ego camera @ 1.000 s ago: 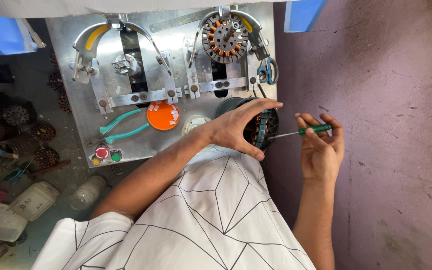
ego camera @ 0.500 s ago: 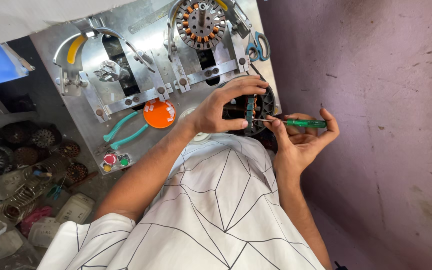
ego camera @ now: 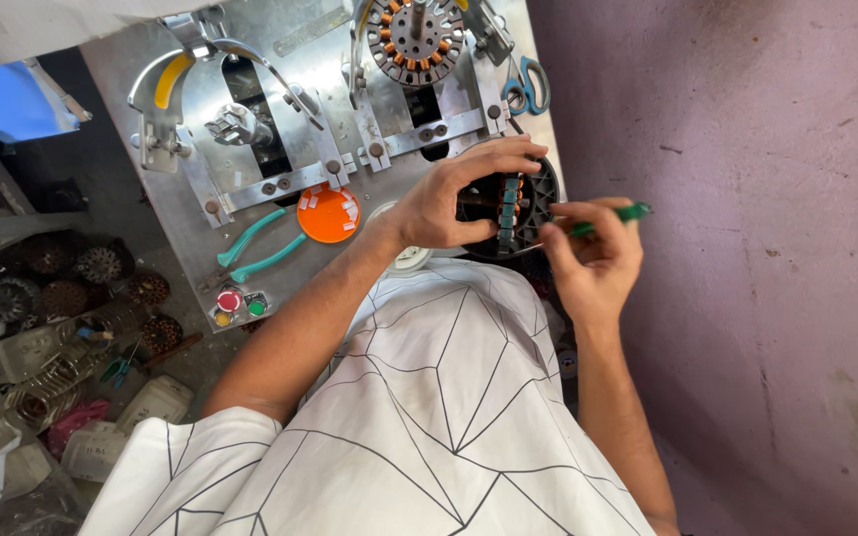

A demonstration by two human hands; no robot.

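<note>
Left hand [ego camera: 449, 199] is gripping the black motor stator [ego camera: 523, 203] at the metal workbench's [ego camera: 280, 238] near right edge; right hand [ego camera: 593, 253] is pinching a green-handled tool [ego camera: 608, 218] against the stator's rim.

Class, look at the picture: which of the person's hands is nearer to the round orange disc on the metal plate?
Left. The left hand grips the black round part just right of the orange disc, its wrist close beside the disc. The right hand, holding a green-handled tool, is farther right, beyond that part.

Left hand [ego camera: 446, 201] on black stator [ego camera: 523, 203]
</note>
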